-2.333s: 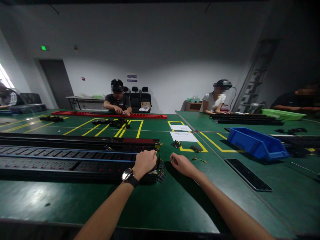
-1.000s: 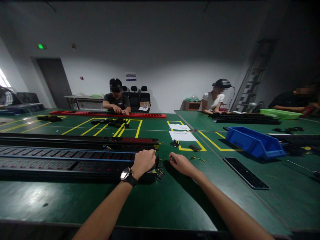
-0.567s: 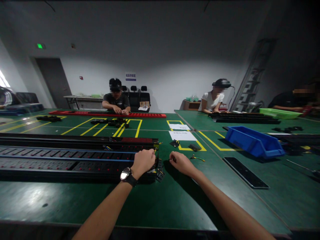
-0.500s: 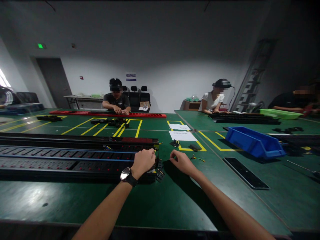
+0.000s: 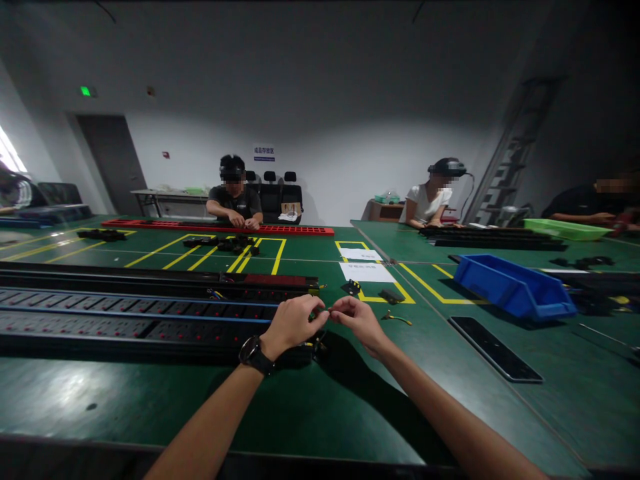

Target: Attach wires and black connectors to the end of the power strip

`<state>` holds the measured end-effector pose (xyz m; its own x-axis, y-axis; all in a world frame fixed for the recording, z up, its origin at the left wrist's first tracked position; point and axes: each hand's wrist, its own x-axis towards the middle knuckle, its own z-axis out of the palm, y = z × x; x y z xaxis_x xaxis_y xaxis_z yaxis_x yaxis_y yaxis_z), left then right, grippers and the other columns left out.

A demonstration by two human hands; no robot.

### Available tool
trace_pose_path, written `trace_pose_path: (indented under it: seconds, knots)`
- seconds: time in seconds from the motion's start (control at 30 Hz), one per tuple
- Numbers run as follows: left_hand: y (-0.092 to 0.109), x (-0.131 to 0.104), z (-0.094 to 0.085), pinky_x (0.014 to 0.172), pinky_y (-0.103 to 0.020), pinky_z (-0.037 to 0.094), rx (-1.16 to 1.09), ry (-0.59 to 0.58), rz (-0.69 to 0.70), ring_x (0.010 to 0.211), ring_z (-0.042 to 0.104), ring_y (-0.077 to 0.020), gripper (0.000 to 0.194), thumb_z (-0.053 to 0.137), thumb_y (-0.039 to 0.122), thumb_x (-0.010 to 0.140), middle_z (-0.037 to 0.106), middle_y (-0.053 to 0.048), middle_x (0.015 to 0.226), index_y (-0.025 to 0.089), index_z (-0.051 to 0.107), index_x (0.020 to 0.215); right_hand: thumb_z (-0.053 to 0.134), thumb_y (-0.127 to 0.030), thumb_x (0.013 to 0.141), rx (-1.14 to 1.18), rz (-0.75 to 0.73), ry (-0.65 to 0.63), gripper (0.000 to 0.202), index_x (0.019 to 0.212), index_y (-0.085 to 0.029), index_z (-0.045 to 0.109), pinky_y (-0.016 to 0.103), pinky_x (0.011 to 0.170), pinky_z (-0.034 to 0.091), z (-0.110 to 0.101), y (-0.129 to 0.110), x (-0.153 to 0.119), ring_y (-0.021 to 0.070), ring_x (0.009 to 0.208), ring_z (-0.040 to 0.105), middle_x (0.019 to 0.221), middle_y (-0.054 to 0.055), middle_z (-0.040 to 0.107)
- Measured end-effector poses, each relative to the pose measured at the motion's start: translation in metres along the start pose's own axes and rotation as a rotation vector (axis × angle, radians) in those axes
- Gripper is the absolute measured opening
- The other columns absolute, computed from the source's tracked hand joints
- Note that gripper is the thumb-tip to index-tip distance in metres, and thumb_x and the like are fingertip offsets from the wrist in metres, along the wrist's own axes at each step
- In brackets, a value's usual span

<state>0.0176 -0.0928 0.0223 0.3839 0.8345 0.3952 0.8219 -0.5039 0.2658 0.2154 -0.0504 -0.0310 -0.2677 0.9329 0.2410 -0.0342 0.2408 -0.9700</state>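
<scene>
My left hand (image 5: pixel 294 325), with a watch (image 5: pixel 255 355) on its wrist, is closed in a pinch over the right end of a long black socket strip (image 5: pixel 190 330) with small red spots. A trace of green shows between its fingers. Fingertip to fingertip with it, my right hand (image 5: pixel 359 323) is pinched just off the strip's end. What either hand grips is too small and hidden to name. Below the fingers, small black parts and wires (image 5: pixel 319 347) stick out of the strip's end. Behind it lies another long black housing (image 5: pixel 150 279).
Right of my hands lie a short yellow-green wire (image 5: pixel 399 319), small black parts (image 5: pixel 353 287), a phone-like black slab (image 5: pixel 493 348) and a blue bin (image 5: pixel 515 287). Paper sheets (image 5: pixel 367 272) lie further back. Across the table, people work by a red rail (image 5: pixel 295 231) and black strips (image 5: pixel 490 237).
My right hand has moved left and up until its fingertips meet those of my left hand. My left hand has turned slightly, its fingers now pointing right toward the other hand.
</scene>
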Motion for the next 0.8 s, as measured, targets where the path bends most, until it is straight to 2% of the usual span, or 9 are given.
trace_pose_path:
  seconds: [0.13, 0.3, 0.37, 0.43, 0.57, 0.67, 0.8]
  knots:
    - [-0.003, 0.000, 0.005, 0.084, -0.027, 0.049, -0.075, -0.008, 0.046, 0.096, 0.068, -0.0187, 0.026, 0.053, 0.041, 0.097, 0.074, -0.004, 0.102, 0.023, 0.070, 0.104, 0.085, -0.045, 0.063, 0.045, 0.024, 0.019, 0.040, 0.085, -0.020, 0.064, 0.034, 0.077, 0.053, 0.005, -0.002, -0.002, 0.0198, 0.078, 0.066, 0.084, 0.005, 0.073]
    - [-0.012, 0.005, 0.005, 0.076, -0.025, 0.048, -0.152, -0.012, 0.061, 0.083, 0.068, -0.0161, 0.021, 0.057, 0.035, 0.094, 0.076, -0.002, 0.095, 0.023, 0.073, 0.098, 0.085, -0.042, 0.064, 0.118, 0.023, 0.034, 0.038, 0.088, -0.020, 0.066, 0.033, 0.079, 0.052, 0.009, -0.002, -0.003, 0.0194, 0.080, 0.067, 0.087, 0.005, 0.072]
    - [-0.020, 0.009, 0.000, 0.075, -0.024, 0.048, -0.163, 0.014, 0.007, 0.083, 0.068, -0.0158, 0.021, 0.057, 0.035, 0.093, 0.076, -0.002, 0.095, 0.023, 0.074, 0.097, 0.082, -0.043, 0.065, 0.121, 0.031, 0.105, 0.038, 0.091, -0.020, 0.066, 0.034, 0.078, 0.053, 0.010, 0.001, -0.002, 0.0192, 0.079, 0.067, 0.089, 0.004, 0.070]
    - [-0.028, 0.015, -0.005, 0.075, -0.025, 0.049, -0.119, 0.034, -0.121, 0.084, 0.069, -0.0168, 0.020, 0.057, 0.035, 0.092, 0.077, -0.002, 0.094, 0.024, 0.074, 0.095, 0.080, -0.042, 0.066, 0.091, 0.055, 0.186, 0.035, 0.090, -0.020, 0.066, 0.032, 0.072, 0.052, 0.007, 0.005, 0.000, 0.0178, 0.073, 0.064, 0.086, 0.003, 0.068]
    - [-0.041, 0.031, -0.011, 0.079, -0.032, 0.052, 0.133, -0.027, -0.349, 0.089, 0.070, -0.0231, 0.020, 0.059, 0.035, 0.088, 0.077, -0.004, 0.098, 0.028, 0.075, 0.096, 0.073, -0.037, 0.066, 0.007, 0.104, 0.268, 0.027, 0.087, -0.020, 0.065, 0.029, 0.060, 0.045, -0.001, 0.015, 0.004, 0.0163, 0.065, 0.058, 0.076, 0.001, 0.063]
    - [-0.043, 0.043, -0.007, 0.083, -0.036, 0.053, 0.216, -0.082, -0.378, 0.095, 0.071, -0.0262, 0.021, 0.057, 0.035, 0.087, 0.076, -0.007, 0.101, 0.027, 0.075, 0.097, 0.069, -0.034, 0.067, -0.044, 0.125, 0.281, 0.025, 0.086, -0.020, 0.065, 0.029, 0.059, 0.045, -0.004, 0.019, 0.006, 0.0163, 0.064, 0.056, 0.075, 0.001, 0.062]
    - [-0.045, 0.053, 0.000, 0.083, -0.037, 0.054, 0.208, -0.110, -0.395, 0.095, 0.071, -0.0273, 0.022, 0.058, 0.038, 0.086, 0.076, -0.007, 0.101, 0.028, 0.075, 0.096, 0.065, -0.033, 0.067, -0.062, 0.138, 0.257, 0.024, 0.087, -0.019, 0.064, 0.028, 0.058, 0.044, -0.004, 0.020, 0.006, 0.0154, 0.063, 0.055, 0.077, 0.001, 0.062]
